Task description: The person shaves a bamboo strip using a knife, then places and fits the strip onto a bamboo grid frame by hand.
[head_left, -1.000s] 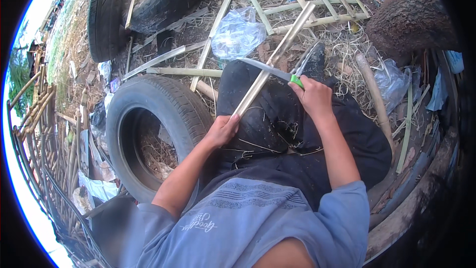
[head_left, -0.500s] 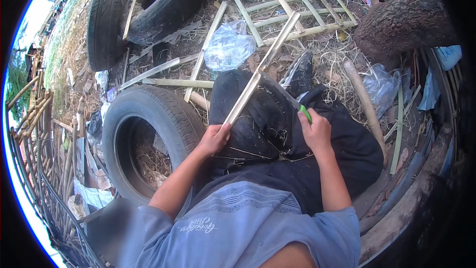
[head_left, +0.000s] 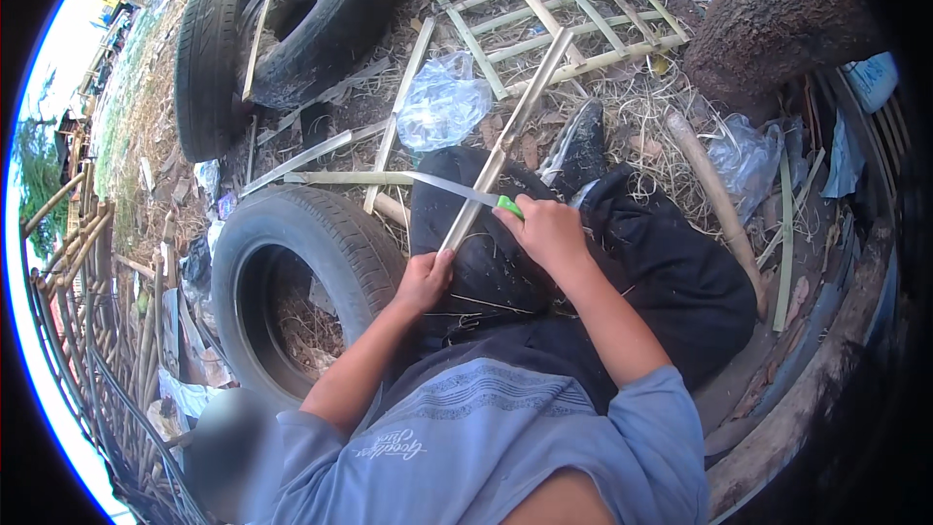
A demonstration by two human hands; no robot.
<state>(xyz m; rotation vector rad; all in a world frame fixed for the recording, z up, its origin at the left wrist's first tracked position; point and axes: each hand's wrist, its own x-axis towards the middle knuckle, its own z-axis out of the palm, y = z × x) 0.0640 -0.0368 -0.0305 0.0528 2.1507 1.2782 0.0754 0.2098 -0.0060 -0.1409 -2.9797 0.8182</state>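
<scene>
My left hand (head_left: 426, 278) is closed round the near end of a split bamboo strip (head_left: 516, 126), which slants up and away to the right over my legs. A darker joint shows partway along the strip. My right hand (head_left: 547, 231) grips the green handle of a knife (head_left: 455, 189). Its pale blade lies across the strip, a little beyond my left hand, with the tip pointing left. Whether the edge is biting into the bamboo, I cannot tell. Bits of shaving cling to my dark trousers (head_left: 476, 272).
A lattice of bamboo strips (head_left: 554, 5) lies on the littered ground ahead. Tyres lie at the left (head_left: 292, 262) and far left (head_left: 330, 29). A thick trunk (head_left: 782, 29) stands at the right, near a bamboo pole (head_left: 714, 199). Crumpled clear plastic (head_left: 444, 102) lies beyond my knee.
My right hand has moved left with the knife, and the blade has come from the right side of the strip to across it. My left hand still holds the strip in nearly the same place.
</scene>
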